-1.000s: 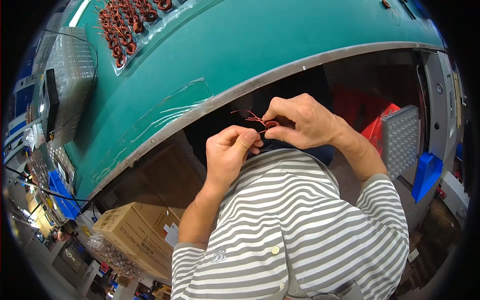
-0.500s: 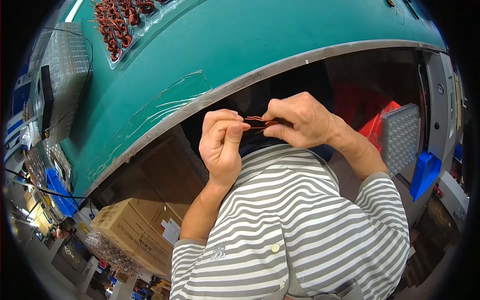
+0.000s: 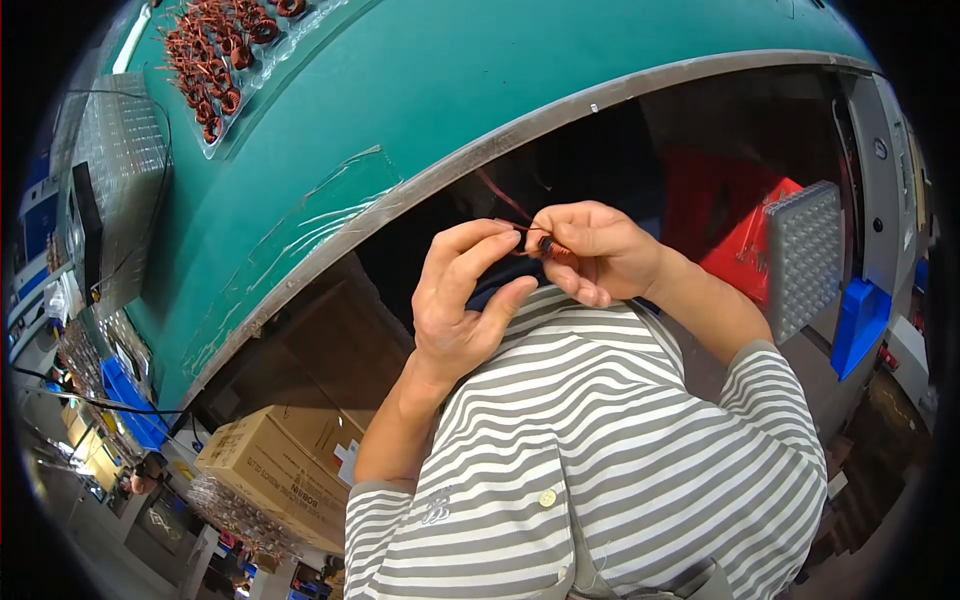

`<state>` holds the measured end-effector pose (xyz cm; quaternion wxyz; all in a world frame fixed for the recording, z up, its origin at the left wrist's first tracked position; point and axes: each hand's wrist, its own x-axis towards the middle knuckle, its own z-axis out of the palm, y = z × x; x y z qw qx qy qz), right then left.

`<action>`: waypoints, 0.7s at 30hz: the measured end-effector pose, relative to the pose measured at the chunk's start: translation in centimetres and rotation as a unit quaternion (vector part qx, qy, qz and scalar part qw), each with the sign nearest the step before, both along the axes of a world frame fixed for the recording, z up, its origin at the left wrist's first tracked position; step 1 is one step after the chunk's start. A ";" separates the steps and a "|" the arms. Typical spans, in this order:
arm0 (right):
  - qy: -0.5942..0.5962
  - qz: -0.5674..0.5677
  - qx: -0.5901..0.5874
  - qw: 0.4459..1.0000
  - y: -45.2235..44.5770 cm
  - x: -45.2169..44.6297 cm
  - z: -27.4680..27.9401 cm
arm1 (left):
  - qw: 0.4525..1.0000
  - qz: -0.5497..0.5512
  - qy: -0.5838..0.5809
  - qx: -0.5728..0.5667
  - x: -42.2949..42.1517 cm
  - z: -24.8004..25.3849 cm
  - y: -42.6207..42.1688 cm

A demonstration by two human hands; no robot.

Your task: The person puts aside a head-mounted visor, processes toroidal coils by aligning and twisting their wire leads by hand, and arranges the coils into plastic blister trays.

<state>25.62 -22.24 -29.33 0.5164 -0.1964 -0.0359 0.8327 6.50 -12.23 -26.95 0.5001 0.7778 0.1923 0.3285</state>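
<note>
My right hand (image 3: 600, 250) is closed on a small coil (image 3: 556, 249), a dark ring wound with red-brown wire, held between thumb and fingers. Thin wire leads stick out of the coil towards my left hand (image 3: 462, 290). That hand has its thumb spread away from the fingers, and its fingertips are beside the leads; whether they touch is unclear. Both hands are in front of the striped shirt, just off the bench edge.
The green bench top (image 3: 480, 90) has a metal edge (image 3: 500, 143). On it are a clear tray (image 3: 255, 95) of similar coils and stacked clear trays (image 3: 135, 190). A red bin (image 3: 720, 240), grey dimpled tray (image 3: 803, 262) and blue bin (image 3: 860, 325) are right; a cardboard box (image 3: 275, 465) is lower left.
My left thumb has parted from the fingers, which earlier pinched the wire leads. My right hand has turned, bringing the coil into clearer view. The view has shifted slightly.
</note>
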 end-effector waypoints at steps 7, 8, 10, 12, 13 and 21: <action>0.005 0.010 -0.085 0.996 -0.2 -0.6 0.2 | 0.994 -0.024 0.078 0.074 0.2 0.1 0.3; -0.024 0.023 -0.090 0.995 -0.1 -0.4 0.2 | 0.994 -0.024 0.078 0.076 0.2 0.1 0.4; -0.053 0.037 -0.091 0.994 0.2 -0.4 0.4 | 0.995 -0.025 0.074 0.064 0.0 0.0 0.5; -0.107 0.047 -0.105 0.988 0.4 -0.4 0.6 | 0.995 -0.026 0.075 0.055 -0.1 0.5 0.6; -0.108 0.046 -0.104 0.988 0.5 -0.4 0.6 | 0.996 -0.026 0.073 0.045 -0.1 0.7 0.6; -0.478 0.008 0.051 0.877 1.9 -1.0 2.7 | 0.995 0.005 0.098 0.029 0.0 2.9 2.0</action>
